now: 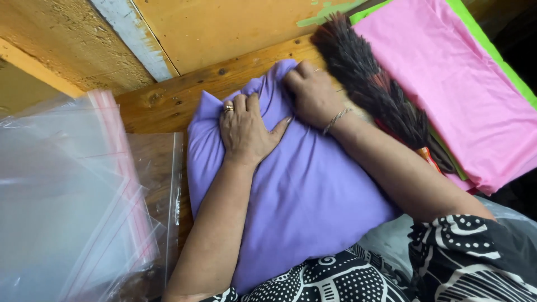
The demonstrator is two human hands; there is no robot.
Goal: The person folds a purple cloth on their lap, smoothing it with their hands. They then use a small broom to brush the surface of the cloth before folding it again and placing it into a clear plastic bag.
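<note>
I see my left hand [244,130] and right hand [313,95] gripping the purple pillow [313,196]; its bunched cover could slip free

Left of the purple fabric cushion [302,190]: clear plastic zip bags [72,196]. Right: dark feather duster [372,86], seemingly atop folded pink cloth [458,89].
</note>
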